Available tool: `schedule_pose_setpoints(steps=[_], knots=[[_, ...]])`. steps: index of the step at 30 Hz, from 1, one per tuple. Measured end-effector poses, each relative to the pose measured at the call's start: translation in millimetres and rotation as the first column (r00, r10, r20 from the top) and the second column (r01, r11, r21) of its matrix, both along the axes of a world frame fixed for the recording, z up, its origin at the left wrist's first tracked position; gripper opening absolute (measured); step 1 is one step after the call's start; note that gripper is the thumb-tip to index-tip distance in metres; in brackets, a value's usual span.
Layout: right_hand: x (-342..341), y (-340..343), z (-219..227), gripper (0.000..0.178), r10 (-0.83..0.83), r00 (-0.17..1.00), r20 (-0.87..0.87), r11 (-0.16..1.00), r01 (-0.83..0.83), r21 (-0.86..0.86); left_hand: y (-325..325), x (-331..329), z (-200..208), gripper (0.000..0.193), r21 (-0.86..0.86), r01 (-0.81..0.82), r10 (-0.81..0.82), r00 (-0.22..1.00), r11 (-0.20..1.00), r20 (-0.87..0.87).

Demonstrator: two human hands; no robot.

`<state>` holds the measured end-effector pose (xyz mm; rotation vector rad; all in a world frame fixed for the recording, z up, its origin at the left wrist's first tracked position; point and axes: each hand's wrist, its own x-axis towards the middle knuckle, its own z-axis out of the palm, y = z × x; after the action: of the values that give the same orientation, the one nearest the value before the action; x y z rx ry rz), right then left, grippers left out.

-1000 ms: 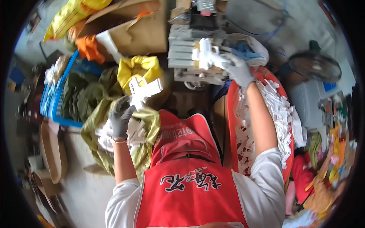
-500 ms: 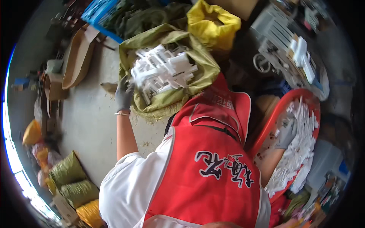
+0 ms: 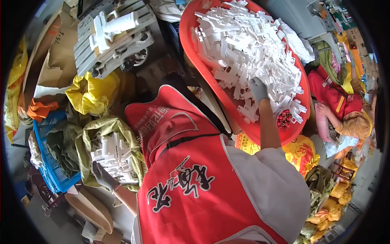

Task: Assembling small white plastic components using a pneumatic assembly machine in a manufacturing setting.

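Note:
My left hand (image 3: 104, 176), in a grey glove, lies over the near rim of an olive woven sack (image 3: 91, 127). Its loosely stretched fingers touch the white plastic pieces (image 3: 115, 152) heaped inside, and I see nothing gripped. At the upper right, a long red tub (image 3: 189, 34) holds a big heap of white plastic parts (image 3: 248, 44), many of them pistol-shaped. My right hand (image 3: 258, 89), also gloved in grey, reaches onto this heap with its fingers stretched out. The fingertips are partly lost among the parts. Small dark-red bits (image 3: 283, 120) lie at the tub's near end.
A grey wheeled platform (image 3: 134, 38) carries a white pistol-shaped piece (image 3: 118, 25). Beside the sack stand a yellow sack (image 3: 95, 95) and a blue crate (image 3: 50, 173). Another person's hand (image 3: 323, 110) shows at the right, with orange bags (image 3: 337, 201) below.
My view has swung right, so the red tub now sits top centre and the olive sack at left. My left hand remains at the sack's rim; my right hand is still at the tub's parts.

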<state>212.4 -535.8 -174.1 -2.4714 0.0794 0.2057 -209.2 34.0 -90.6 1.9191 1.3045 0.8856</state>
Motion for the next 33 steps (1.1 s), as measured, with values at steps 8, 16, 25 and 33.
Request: schedule_pose_setpoints(steps=[8,16,25,33], knots=[[50,114,-32,0.053,0.432,0.855,0.288,0.896,-0.370,-0.247,-31,82,23,0.025,0.046,0.144,-0.128,0.959,0.989,-0.252],[64,106,-21,0.032,0.202,0.878,-0.434,0.855,0.057,0.515,-39,75,21,0.024,0.056,0.201,-0.189,0.967,0.978,-0.169],[6,17,-50,0.045,0.299,0.941,0.160,0.953,-0.286,-0.095,-40,143,47,0.020,0.171,0.328,-0.315,0.944,0.929,-0.104],[0,28,-28,0.044,0.185,0.968,0.171,0.982,-0.174,-0.077,-30,202,83,0.020,0.299,0.491,-0.510,0.860,0.819,-0.014]])
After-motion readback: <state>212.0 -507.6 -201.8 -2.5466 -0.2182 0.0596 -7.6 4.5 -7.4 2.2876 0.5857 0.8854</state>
